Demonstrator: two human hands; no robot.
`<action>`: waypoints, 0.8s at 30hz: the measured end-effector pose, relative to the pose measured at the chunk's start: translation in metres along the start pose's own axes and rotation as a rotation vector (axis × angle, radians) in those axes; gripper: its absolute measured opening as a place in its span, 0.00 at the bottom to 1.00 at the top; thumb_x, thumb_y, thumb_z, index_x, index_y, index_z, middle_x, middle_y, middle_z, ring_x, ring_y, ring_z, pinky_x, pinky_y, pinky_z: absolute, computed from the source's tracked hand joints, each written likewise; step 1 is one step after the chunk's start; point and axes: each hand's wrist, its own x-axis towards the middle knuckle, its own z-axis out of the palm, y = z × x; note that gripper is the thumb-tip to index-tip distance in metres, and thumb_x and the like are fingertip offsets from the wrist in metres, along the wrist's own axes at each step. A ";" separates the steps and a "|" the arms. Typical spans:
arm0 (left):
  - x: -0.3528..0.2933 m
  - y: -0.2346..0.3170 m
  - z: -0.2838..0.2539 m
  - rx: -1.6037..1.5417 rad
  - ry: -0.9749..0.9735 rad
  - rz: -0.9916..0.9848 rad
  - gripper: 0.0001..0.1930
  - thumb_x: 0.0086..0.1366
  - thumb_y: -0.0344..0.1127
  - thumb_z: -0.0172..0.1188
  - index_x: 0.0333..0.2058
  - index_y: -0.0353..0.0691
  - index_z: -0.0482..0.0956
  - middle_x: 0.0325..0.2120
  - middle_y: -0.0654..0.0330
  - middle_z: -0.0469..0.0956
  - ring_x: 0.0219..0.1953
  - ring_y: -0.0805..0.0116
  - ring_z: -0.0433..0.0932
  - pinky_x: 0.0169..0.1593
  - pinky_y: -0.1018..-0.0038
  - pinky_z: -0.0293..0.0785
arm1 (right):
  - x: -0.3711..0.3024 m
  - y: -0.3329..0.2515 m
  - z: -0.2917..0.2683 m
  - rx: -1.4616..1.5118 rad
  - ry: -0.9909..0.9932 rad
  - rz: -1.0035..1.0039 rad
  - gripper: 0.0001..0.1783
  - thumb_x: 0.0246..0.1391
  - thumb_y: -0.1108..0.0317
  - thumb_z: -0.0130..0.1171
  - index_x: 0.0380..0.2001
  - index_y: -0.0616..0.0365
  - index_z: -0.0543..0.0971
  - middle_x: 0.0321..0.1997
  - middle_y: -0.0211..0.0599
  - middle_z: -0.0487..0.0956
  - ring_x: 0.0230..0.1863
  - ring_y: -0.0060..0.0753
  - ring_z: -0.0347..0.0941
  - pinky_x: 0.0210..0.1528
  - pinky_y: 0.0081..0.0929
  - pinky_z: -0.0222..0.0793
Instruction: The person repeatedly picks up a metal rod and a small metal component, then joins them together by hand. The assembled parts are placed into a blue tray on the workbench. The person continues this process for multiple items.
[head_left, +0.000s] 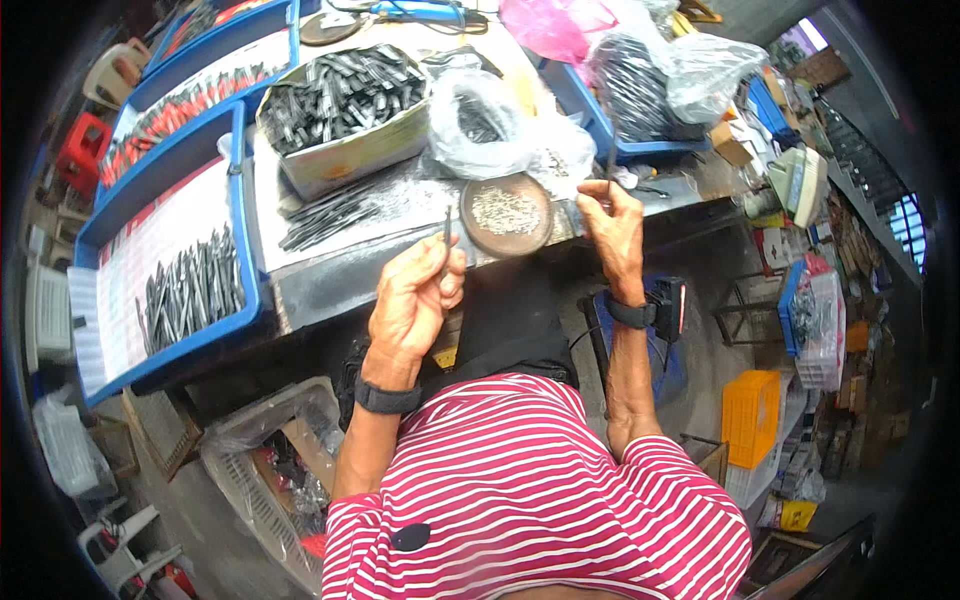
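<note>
My left hand (415, 285) is closed in a pinch around a slim black rod (448, 222), which points upward in front of the bench edge. To the right, my right hand (615, 230) has thumb and forefinger pressed together, with a thin dark stick (612, 160) rising from the fingertips. Between the two hands, a round brown dish (468, 228) sits at the bench's front edge, filled with many tiny pale metal pieces (505, 212). Left of it, a loose bundle of slim black rods (335, 213) lies on the bench. The tips inside both grips are too small to make out.
A box (350, 165) piled with black parts stands behind the bundle, beside a clear plastic bag (480, 135). Blue trays (252, 285) holding rods line the left. Another blue bin (645, 150) with bagged black parts stands at the right. A plastic basket (235, 470) is on the floor.
</note>
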 end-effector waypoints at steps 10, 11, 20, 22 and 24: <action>0.002 -0.005 0.004 0.081 0.044 0.055 0.09 0.61 0.30 0.54 0.39 0.33 0.71 0.26 0.58 0.74 0.20 0.77 0.67 0.22 0.84 0.62 | 0.037 0.025 0.013 -0.524 0.062 -0.316 0.07 0.47 0.71 0.54 0.29 0.63 0.77 0.26 0.45 0.76 0.26 0.42 0.73 0.31 0.32 0.67; 0.001 -0.006 0.005 0.100 0.063 0.066 0.09 0.61 0.30 0.54 0.39 0.33 0.72 0.25 0.58 0.74 0.19 0.77 0.67 0.21 0.84 0.61 | 0.041 0.027 0.016 -0.554 0.057 -0.333 0.07 0.47 0.70 0.54 0.28 0.63 0.77 0.27 0.46 0.76 0.27 0.45 0.74 0.31 0.34 0.67; -0.003 -0.009 0.006 0.115 0.084 0.121 0.07 0.60 0.27 0.54 0.37 0.33 0.71 0.24 0.55 0.75 0.18 0.79 0.65 0.21 0.87 0.58 | 0.052 0.046 0.028 -0.785 0.010 -0.423 0.08 0.45 0.67 0.56 0.28 0.58 0.77 0.27 0.49 0.77 0.34 0.53 0.72 0.37 0.45 0.67; -0.005 -0.008 0.006 0.143 0.090 0.129 0.08 0.60 0.27 0.53 0.38 0.34 0.71 0.26 0.55 0.74 0.19 0.80 0.64 0.22 0.87 0.59 | 0.052 0.047 0.030 -0.843 0.035 -0.401 0.09 0.45 0.67 0.56 0.31 0.59 0.75 0.27 0.48 0.77 0.33 0.54 0.72 0.36 0.46 0.66; -0.007 -0.008 0.006 0.149 0.096 0.151 0.08 0.60 0.27 0.53 0.39 0.34 0.71 0.26 0.55 0.75 0.20 0.79 0.65 0.23 0.86 0.60 | 0.051 0.044 0.032 -0.878 0.046 -0.395 0.09 0.45 0.66 0.55 0.30 0.58 0.75 0.28 0.49 0.77 0.33 0.54 0.72 0.36 0.47 0.66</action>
